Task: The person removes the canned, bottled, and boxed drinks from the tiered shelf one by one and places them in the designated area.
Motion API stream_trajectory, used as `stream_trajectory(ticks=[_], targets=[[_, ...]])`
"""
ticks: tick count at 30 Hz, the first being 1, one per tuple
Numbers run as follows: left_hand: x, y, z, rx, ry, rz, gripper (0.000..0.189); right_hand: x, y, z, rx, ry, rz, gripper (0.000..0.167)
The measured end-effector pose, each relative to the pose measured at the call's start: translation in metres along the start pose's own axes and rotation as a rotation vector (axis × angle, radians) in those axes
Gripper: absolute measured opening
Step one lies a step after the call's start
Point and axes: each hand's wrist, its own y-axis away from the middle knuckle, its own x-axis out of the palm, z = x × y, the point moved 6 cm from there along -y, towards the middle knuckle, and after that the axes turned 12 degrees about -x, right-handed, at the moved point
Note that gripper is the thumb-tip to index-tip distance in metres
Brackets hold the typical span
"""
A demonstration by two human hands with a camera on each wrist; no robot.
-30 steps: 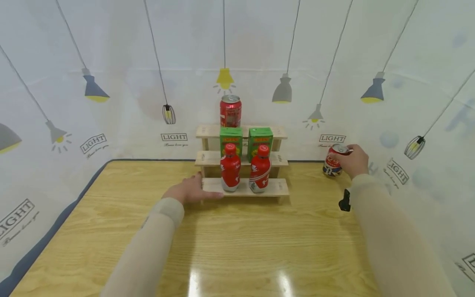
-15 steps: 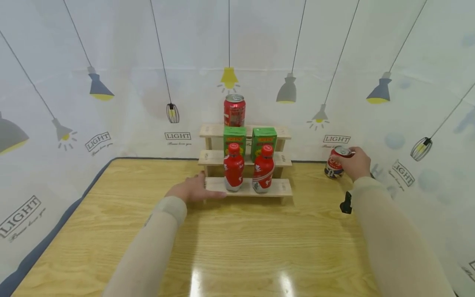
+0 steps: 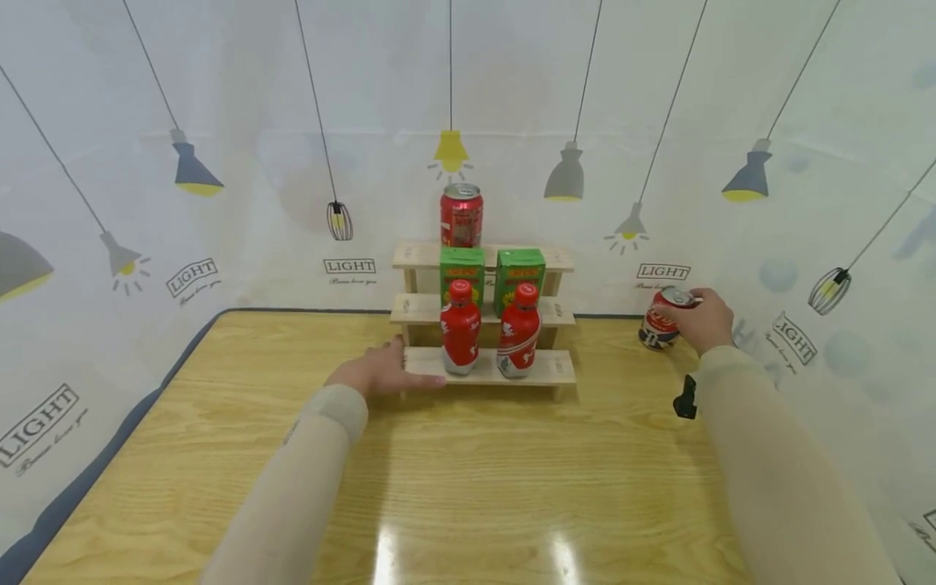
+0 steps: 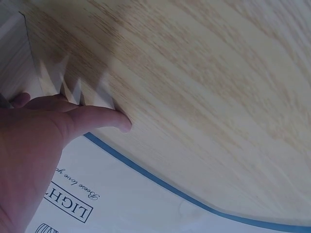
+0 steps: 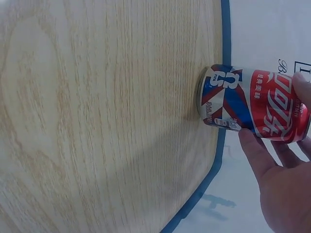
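While your right hand [image 3: 705, 318] grips the can [image 3: 656, 325], thumb and fingers bent round its upper part, your left hand [image 3: 379, 374] rests at the left end of the shelf [image 3: 557, 367], fingers extended, thumb straight along the front of the lowest tier. Item held: red, white and blue, near the back edge of the table [image 3: 512, 471], right of the shelf and well apart from it; whether its base touches down cannot be told for certain.

Shelf, pale wood, three tiers. Lowest: left bottle [image 3: 460, 331] and right bottle [image 3: 519, 335], both red, apart. Middle: left carton [image 3: 462, 264] and right carton [image 3: 520, 268], both green, one behind each bottle. Top: a second tin [image 3: 461, 215], red, toward the left.

Tally, as you may judge it: five pieces shelved, the lower tiers paired, the top holding one; your gripped piece, off the shelf, appears the only one left.

Beyond: wall [image 3: 256, 171], white, printed with lamps.
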Motion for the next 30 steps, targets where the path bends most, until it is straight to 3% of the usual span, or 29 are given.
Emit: stream_trajectory(ticks=[6, 11, 30], targets=[[0.001, -0.001, -0.001, -0.002, -0.002, 0.001, 0.160, -0.010, -0.005, 0.007, -0.026, -0.020, 0.017, 0.100], [0.000, 0.001, -0.003, -0.006, 0.003, 0.005, 0.159, -0.020, -0.013, 0.026, -0.056, -0.011, 0.007, 0.103], [-0.002, 0.008, -0.004, 0.000, -0.023, -0.009, 0.152, -0.040, -0.034, 0.145, -0.202, -0.023, -0.028, 0.095]])
